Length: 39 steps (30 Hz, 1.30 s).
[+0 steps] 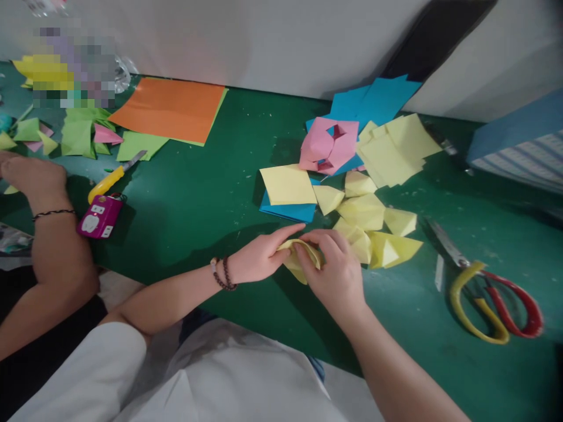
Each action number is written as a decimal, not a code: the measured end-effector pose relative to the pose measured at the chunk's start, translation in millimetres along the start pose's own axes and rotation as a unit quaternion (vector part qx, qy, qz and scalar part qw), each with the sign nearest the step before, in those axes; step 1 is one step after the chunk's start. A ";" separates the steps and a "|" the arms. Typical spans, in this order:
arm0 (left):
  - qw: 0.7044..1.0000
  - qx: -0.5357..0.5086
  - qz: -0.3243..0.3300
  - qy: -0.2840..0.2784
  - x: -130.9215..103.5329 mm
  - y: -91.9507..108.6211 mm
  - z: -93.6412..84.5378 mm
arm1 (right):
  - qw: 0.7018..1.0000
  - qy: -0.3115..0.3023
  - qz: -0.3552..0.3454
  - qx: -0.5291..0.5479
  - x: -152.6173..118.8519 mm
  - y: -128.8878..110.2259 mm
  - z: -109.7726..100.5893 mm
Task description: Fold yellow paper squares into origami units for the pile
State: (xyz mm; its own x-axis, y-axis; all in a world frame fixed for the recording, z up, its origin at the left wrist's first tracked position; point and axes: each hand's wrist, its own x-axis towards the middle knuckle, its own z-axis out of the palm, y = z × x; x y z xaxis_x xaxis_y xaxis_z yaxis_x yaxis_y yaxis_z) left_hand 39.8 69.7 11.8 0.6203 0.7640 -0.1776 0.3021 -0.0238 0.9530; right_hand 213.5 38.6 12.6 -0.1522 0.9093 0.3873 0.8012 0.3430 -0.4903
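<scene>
Between my two hands, close to the table's front edge, is a piece of yellow paper (pixel 299 271) bent into a curve. My left hand (pixel 257 256) pinches its left side, with the index finger stretched along the far side. My right hand (pixel 336 272) grips the right side between thumb and fingers. Just beyond lie several folded yellow paper pieces (pixel 361 212). A square yellow sheet stack (pixel 288 184) rests on folded blue paper (pixel 288 211). Farther back sits a pink paper model (pixel 329 146) made of joined folded units.
Scissors (pixel 466 266) with red and yellow handles lie right. Yellow squares (pixel 396 149) and blue sheets (pixel 373 102) lie at the back. Leftward are orange paper (pixel 171 111), a yellow cutter (pixel 108 183), a magenta box (pixel 101 217) and a co-worker's arm (pixel 57 234) on the green table (pixel 193 187).
</scene>
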 end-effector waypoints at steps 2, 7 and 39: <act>1.000 -0.017 0.006 -0.011 0.6 -1.2 -1.4 | 1.000 -0.008 0.006 0.009 0.0 0.5 -0.7; 0.998 -0.053 -0.002 -0.044 1.0 -1.2 -7.2 | 0.999 -0.019 0.022 0.038 0.0 1.7 -1.9; 0.988 0.104 -0.052 0.100 2.8 10.2 -13.4 | 0.908 -0.109 0.289 0.282 4.6 -2.3 -9.1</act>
State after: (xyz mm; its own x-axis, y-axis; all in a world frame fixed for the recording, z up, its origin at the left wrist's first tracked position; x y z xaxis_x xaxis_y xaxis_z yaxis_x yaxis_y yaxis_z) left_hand 34.9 80.2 24.3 0.4288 0.8811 -0.1997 0.5121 -0.0549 0.8572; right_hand 216.2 39.8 22.7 0.0392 0.9799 -0.1956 0.3702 -0.1961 -0.9080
